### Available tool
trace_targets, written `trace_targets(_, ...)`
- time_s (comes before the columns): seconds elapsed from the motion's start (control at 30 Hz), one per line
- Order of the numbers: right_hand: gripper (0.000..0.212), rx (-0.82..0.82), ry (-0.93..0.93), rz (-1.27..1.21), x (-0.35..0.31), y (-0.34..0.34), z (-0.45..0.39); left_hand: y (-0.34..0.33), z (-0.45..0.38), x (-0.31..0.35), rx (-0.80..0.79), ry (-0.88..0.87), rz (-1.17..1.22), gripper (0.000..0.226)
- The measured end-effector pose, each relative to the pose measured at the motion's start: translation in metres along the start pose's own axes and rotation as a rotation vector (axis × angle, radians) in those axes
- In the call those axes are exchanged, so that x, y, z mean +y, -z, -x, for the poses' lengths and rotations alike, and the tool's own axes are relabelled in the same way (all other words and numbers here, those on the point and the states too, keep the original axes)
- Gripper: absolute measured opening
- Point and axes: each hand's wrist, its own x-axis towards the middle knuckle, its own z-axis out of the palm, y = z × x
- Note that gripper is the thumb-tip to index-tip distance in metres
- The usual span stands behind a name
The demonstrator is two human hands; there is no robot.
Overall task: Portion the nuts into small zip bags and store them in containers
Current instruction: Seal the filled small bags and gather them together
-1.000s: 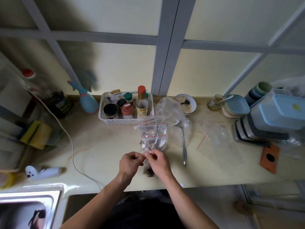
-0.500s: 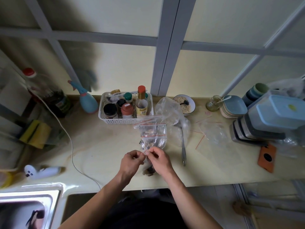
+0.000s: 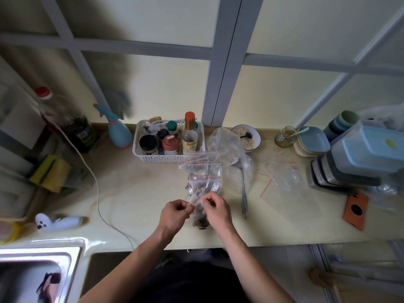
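My left hand [image 3: 176, 213] and my right hand [image 3: 215, 209] both pinch the red-striped top edge of a small zip bag [image 3: 200, 217] with dark nuts in it, held just above the counter [image 3: 135, 200]. Behind it lie two more filled small zip bags [image 3: 205, 180], one partly over the other. A large clear plastic bag [image 3: 227, 147] sits further back. A stack of lidded containers [image 3: 360, 158] stands at the right. Several unfilled zip bags [image 3: 282, 173] lie loose at the right.
A metal spoon [image 3: 243, 193] lies right of the bags. A white basket [image 3: 168, 157] of bottles and a bowl of oats [image 3: 247, 138] stand at the back. An orange phone [image 3: 355, 211] lies at the right, a sink [image 3: 39, 274] at the lower left, a white cable [image 3: 96, 189] across the counter.
Both hands stay pinched on the bag's top edge and have shifted only slightly; the camera has drifted a little.
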Motion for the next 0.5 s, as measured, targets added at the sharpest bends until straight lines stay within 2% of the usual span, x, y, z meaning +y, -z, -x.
trace_targets(0.27, 0.015, -0.191, 0.001, -0.042, 0.0039, -0.0015, -0.0065, 0.0051, 0.0058, -0.0028, -0.007, -0.039, 0.01, 0.018)
trace_targets(0.5, 0.016, -0.221, 0.021, -0.06, 0.0009, 0.0008, -0.0017, 0.0055, 0.0054, -0.0027, -0.043, -0.049, -0.002, 0.015)
